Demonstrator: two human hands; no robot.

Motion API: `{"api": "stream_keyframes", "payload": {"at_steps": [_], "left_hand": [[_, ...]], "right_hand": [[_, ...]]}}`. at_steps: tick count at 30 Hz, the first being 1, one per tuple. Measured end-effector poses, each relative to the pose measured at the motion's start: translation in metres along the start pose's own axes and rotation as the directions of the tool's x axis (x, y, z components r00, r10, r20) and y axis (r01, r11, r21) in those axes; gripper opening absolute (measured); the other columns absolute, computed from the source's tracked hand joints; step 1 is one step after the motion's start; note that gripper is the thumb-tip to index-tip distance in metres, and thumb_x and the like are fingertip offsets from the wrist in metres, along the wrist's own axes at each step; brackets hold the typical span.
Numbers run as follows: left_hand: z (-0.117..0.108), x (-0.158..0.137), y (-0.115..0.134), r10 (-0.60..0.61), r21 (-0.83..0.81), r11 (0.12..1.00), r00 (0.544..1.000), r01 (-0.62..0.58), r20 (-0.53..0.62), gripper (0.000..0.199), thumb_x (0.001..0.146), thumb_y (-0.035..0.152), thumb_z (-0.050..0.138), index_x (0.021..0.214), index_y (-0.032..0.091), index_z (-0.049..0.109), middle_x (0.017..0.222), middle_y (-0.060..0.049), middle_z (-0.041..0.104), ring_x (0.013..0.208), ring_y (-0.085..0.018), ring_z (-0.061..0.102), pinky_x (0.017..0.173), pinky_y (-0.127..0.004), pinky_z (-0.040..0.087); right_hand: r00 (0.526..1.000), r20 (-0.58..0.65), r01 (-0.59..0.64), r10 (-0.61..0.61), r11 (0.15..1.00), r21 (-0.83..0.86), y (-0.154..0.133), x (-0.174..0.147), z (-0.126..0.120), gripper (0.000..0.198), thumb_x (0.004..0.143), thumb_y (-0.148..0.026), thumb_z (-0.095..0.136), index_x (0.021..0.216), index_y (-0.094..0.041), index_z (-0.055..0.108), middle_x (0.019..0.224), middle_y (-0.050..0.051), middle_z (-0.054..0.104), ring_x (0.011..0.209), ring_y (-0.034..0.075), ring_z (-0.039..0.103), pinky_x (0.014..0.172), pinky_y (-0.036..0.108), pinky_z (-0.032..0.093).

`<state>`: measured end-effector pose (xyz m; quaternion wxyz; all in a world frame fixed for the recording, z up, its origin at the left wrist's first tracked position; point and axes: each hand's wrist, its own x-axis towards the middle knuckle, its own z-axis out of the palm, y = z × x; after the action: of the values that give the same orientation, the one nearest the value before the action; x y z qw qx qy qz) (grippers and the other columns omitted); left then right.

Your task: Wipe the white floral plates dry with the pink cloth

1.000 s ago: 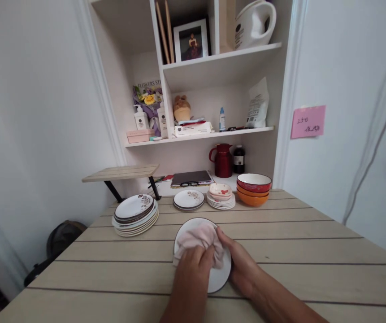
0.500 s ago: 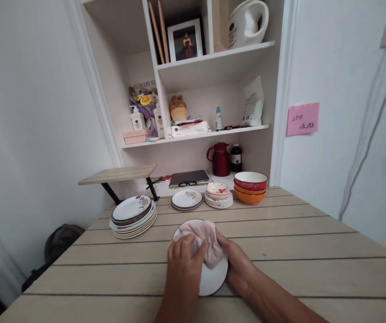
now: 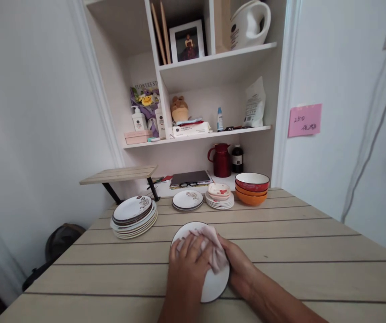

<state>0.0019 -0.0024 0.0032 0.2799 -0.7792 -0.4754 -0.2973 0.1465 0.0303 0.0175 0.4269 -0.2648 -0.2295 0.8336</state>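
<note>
A white plate with a dark rim [image 3: 214, 287] is held over the near middle of the table. My right hand [image 3: 241, 269] grips its right edge, thumb on top near the cloth and the other fingers hidden beneath. Across the plate's upper face lies a bunched pale pink cloth [image 3: 213, 242]. My left hand [image 3: 191, 260] presses on this cloth with bent fingers, covering the plate's left part. Whether the plate's underside touches the table cannot be seen.
Behind the plate are two flowered plates [image 3: 188, 200], small dishes [image 3: 219, 201] and stacked bowls [image 3: 251, 193]. A taller plate stack [image 3: 135, 217] stands left, beside a small wooden stand [image 3: 119, 174]. A red jug [image 3: 222, 161] is at the back, below the shelves [image 3: 216, 63].
My left hand has shifted slightly with the cloth over the plate, its fingers now spread further across it. My right hand keeps its grip on the rim. The camera view has moved a little.
</note>
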Motion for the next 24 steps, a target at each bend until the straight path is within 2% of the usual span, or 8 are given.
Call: {"api": "stream_keyframes", "payload": {"at_steps": [2,4,8,12,16,18,21,24], "left_hand": [[-0.001,0.000,-0.001,-0.141,0.076,0.987,0.990,0.141,-0.004,0.038,0.083,0.023,0.064,0.119,0.034,0.062,0.119,-0.002,0.066,0.109,-0.024,0.058,0.094,-0.045,0.041],[-0.003,-0.001,-0.003,-0.222,0.139,0.966,0.975,0.220,0.004,0.037,0.083,0.019,0.062,0.118,0.029,0.062,0.117,-0.004,0.066,0.107,-0.025,0.057,0.092,-0.045,0.041],[-0.002,-0.008,-0.001,-0.218,0.210,0.956,0.975,0.203,0.052,0.031,0.080,0.018,0.066,0.111,0.023,0.065,0.098,-0.005,0.068,0.089,-0.023,0.059,0.080,-0.039,0.044],[0.005,-0.018,0.010,-0.153,0.158,0.977,0.986,0.140,0.068,0.030,0.078,0.021,0.068,0.108,0.018,0.066,0.088,-0.005,0.066,0.077,-0.020,0.059,0.068,-0.033,0.046],[0.003,-0.019,0.018,-0.060,0.011,0.998,0.998,0.060,0.016,0.039,0.080,0.019,0.065,0.118,0.022,0.061,0.107,-0.007,0.066,0.094,-0.023,0.059,0.082,-0.037,0.048],[-0.003,-0.015,0.018,-0.065,-0.022,0.998,0.998,0.065,-0.012,0.041,0.082,0.018,0.061,0.122,0.027,0.059,0.115,-0.006,0.064,0.105,-0.025,0.056,0.091,-0.041,0.045],[-0.010,-0.009,0.015,-0.172,-0.004,0.985,0.985,0.172,-0.030,0.042,0.085,0.017,0.055,0.124,0.032,0.058,0.121,-0.005,0.061,0.113,-0.026,0.053,0.095,-0.046,0.041],[-0.013,-0.006,0.012,-0.289,0.045,0.956,0.957,0.290,-0.026,0.042,0.086,0.016,0.054,0.125,0.029,0.058,0.120,-0.007,0.062,0.112,-0.026,0.054,0.095,-0.048,0.039]], "right_hand": [[1.000,-0.023,0.004,-0.004,1.000,-0.013,0.001,-0.001,0.002,0.048,0.085,-0.046,0.057,0.111,-0.007,0.065,0.093,0.015,0.075,0.079,0.023,0.071,0.080,0.034,0.053],[0.997,-0.071,0.012,-0.014,0.999,-0.031,0.000,-0.002,0.003,0.049,0.084,-0.047,0.058,0.112,-0.008,0.065,0.091,0.015,0.076,0.081,0.025,0.071,0.083,0.038,0.052],[0.991,-0.133,0.005,-0.009,1.000,-0.031,-0.004,-0.001,-0.001,0.049,0.082,-0.049,0.059,0.110,-0.009,0.065,0.088,0.014,0.076,0.080,0.026,0.072,0.084,0.040,0.052],[0.983,-0.182,0.005,-0.006,1.000,-0.006,-0.011,-0.001,-0.004,0.050,0.082,-0.051,0.059,0.110,-0.010,0.064,0.089,0.013,0.076,0.081,0.025,0.072,0.085,0.038,0.052],[0.998,-0.055,-0.033,0.034,0.999,0.012,-0.008,-0.003,0.000,0.054,0.083,-0.052,0.057,0.111,-0.007,0.064,0.094,0.015,0.075,0.087,0.025,0.071,0.088,0.036,0.050],[0.999,-0.003,-0.051,0.051,0.999,0.009,-0.002,-0.005,0.005,0.053,0.084,-0.050,0.057,0.112,-0.006,0.064,0.096,0.015,0.075,0.089,0.025,0.071,0.089,0.035,0.050],[0.998,0.032,-0.051,0.052,0.998,-0.022,0.009,-0.006,0.011,0.051,0.084,-0.047,0.059,0.115,-0.006,0.064,0.098,0.015,0.075,0.091,0.025,0.070,0.090,0.035,0.049],[0.999,0.031,-0.033,0.034,0.999,-0.040,0.012,-0.005,0.010,0.054,0.083,-0.049,0.059,0.116,-0.006,0.063,0.098,0.016,0.075,0.091,0.027,0.070,0.089,0.038,0.050]]}}
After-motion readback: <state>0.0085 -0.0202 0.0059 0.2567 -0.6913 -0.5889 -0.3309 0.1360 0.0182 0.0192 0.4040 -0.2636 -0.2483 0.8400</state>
